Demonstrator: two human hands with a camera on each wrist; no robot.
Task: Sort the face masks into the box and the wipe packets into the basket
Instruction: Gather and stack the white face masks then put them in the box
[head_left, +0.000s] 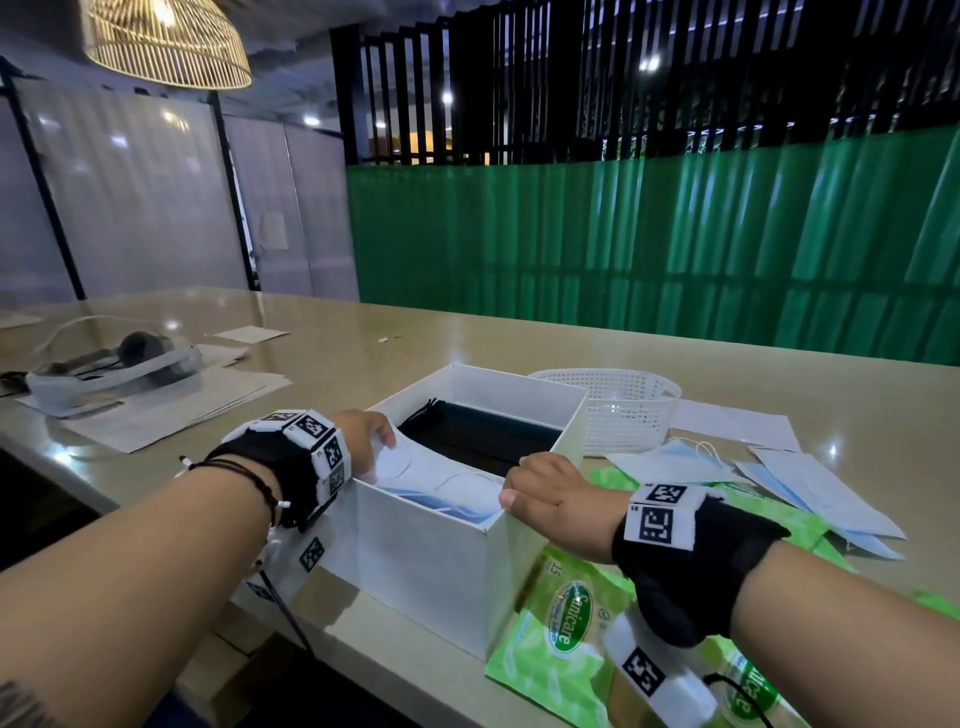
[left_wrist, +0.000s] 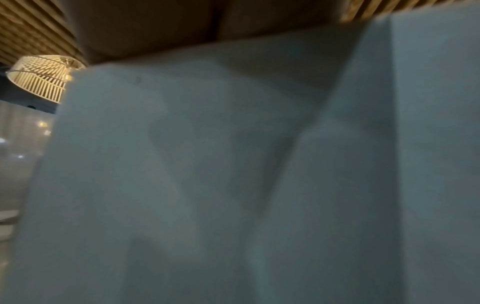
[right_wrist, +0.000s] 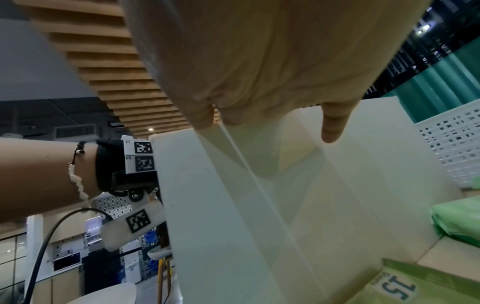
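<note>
Box (head_left: 431, 561) holds masks (head_left: 441, 483), your hands' grip curled on its rim, I think; basket (head_left: 618, 410) behind, wipe packets (head_left: 561, 639) beside.

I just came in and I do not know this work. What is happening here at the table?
A person is sorting supplies. Both hands are at the white box: the left hand and the right hand press a blue face mask into it. Black masks already lie inside. More blue masks and green wipe packets wait on the table. The basket appears empty.
</note>
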